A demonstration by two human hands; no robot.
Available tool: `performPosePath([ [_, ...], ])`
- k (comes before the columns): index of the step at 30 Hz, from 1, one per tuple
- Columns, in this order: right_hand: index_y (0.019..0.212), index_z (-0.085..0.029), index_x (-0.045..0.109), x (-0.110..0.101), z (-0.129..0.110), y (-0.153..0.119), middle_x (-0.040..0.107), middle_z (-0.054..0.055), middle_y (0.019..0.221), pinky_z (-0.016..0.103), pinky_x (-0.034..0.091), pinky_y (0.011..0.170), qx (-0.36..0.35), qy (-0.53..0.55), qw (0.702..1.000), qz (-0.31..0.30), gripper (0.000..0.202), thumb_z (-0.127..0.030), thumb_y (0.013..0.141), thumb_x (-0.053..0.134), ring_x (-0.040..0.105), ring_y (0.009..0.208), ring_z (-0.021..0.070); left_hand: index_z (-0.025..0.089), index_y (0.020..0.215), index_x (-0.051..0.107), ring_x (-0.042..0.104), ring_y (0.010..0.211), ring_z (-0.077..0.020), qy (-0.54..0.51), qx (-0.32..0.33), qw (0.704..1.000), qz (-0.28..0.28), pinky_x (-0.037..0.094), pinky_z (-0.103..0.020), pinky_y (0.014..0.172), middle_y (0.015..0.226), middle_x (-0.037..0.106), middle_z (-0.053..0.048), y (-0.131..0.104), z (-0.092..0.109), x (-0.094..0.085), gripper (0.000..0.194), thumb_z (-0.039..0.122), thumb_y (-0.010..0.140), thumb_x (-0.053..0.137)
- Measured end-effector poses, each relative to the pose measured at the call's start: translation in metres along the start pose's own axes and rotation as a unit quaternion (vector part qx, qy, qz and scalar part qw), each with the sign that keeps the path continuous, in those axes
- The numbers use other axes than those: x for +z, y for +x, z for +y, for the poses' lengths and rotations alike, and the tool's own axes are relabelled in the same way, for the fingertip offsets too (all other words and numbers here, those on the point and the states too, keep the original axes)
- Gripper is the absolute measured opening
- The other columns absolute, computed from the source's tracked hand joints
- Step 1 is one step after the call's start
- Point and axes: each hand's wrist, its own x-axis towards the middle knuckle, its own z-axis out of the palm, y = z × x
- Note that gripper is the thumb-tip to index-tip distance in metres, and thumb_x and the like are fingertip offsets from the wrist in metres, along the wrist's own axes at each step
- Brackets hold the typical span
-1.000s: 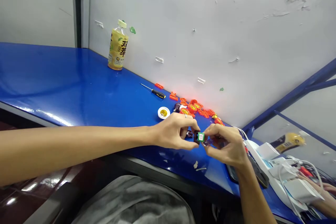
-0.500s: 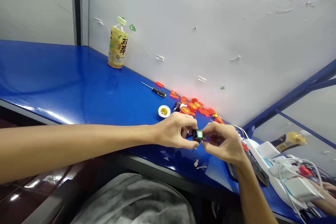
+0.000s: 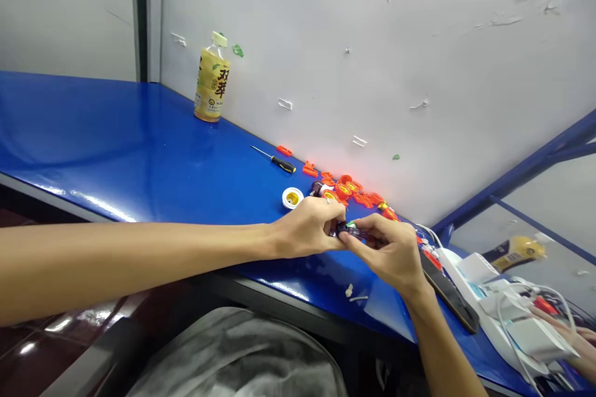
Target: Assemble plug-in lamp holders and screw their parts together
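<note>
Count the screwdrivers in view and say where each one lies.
1: a black-and-yellow-handled screwdriver lies on the blue table, beyond the left hand and near the orange plastic pieces. Others could be hidden from view.

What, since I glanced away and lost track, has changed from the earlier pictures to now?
The right hand has moved left, closer to the left hand. Between them, the green part shows only an edge, its white label now hidden. Both hands still pinch the small dark assembly. The bottle, screwdriver and white round part stayed put.
</note>
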Motion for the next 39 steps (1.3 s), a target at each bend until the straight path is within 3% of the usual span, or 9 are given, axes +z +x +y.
performPosePath([
  [7,0.079,-0.021,0.067,-0.004,0.005,-0.004,0.059,-0.004,0.053,0.023,0.039,0.044,-0.132,-0.102,0.984,0.055,0.006,-0.019,0.074,0.065,0.047,0.040,0.0088,0.016,0.086,0.062,0.057,0.066,-0.0130,0.070,0.090,0.993,-0.005,0.046,-0.023,0.062,0.078,0.062,-0.002,-0.003,0.000,-0.002,0.010,0.024,0.088,0.067],
  [15,0.093,-0.020,0.068,-0.010,0.004,-0.007,0.063,-0.002,0.061,0.024,0.039,0.047,-0.158,-0.086,0.983,0.038,0.014,-0.017,0.079,0.068,0.049,0.045,0.0090,0.012,0.104,0.065,0.062,0.073,-0.0141,0.132,0.173,0.976,0.010,0.051,-0.022,0.069,0.088,0.064,-0.008,-0.004,0.000,-0.004,0.019,0.028,0.097,0.057],
  [19,0.104,-0.021,0.069,-0.019,0.003,-0.004,0.065,0.000,0.074,0.023,0.040,0.043,-0.105,0.018,0.994,-0.014,0.024,-0.018,0.080,0.070,0.047,0.047,0.0084,0.012,0.103,0.065,0.061,0.070,-0.0124,0.126,0.174,0.976,0.039,0.049,-0.020,0.065,0.087,0.064,-0.006,-0.002,0.002,-0.005,0.016,0.025,0.093,0.063],
  [22,0.104,-0.022,0.071,-0.023,0.004,-0.002,0.069,0.003,0.083,0.024,0.044,0.046,-0.094,0.042,0.995,-0.002,0.022,-0.016,0.082,0.068,0.057,0.055,0.0112,0.014,0.101,0.063,0.060,0.068,-0.0119,0.108,0.168,0.979,0.049,0.049,-0.020,0.064,0.085,0.064,-0.004,-0.001,0.004,-0.006,0.013,0.021,0.090,0.066],
  [25,0.106,-0.022,0.070,-0.022,0.005,-0.002,0.070,0.004,0.086,0.025,0.049,0.053,-0.134,0.011,0.991,0.005,0.026,-0.014,0.082,0.067,0.062,0.063,0.0135,0.015,0.100,0.062,0.058,0.064,-0.0110,0.110,0.159,0.980,0.038,0.049,-0.020,0.063,0.081,0.063,-0.002,-0.001,0.004,-0.007,0.011,0.020,0.091,0.065],
  [32,0.112,-0.018,0.066,-0.015,0.009,-0.006,0.072,0.004,0.086,0.022,0.048,0.054,-0.227,-0.086,0.969,0.055,0.032,-0.009,0.082,0.065,0.064,0.063,0.0118,0.014,0.099,0.063,0.056,0.058,-0.0096,0.110,0.157,0.980,0.053,0.048,-0.021,0.059,0.076,0.061,-0.001,-0.001,0.004,-0.007,0.009,0.020,0.092,0.062],
  [39,0.115,-0.018,0.064,-0.015,0.011,-0.008,0.073,0.005,0.089,0.024,0.047,0.053,-0.224,-0.093,0.970,0.034,0.032,-0.012,0.084,0.066,0.066,0.064,0.0127,0.017,0.107,0.060,0.059,0.059,-0.0098,0.123,0.154,0.980,0.038,0.048,-0.020,0.062,0.076,0.064,0.000,-0.004,0.001,-0.006,0.014,0.025,0.095,0.060],
])
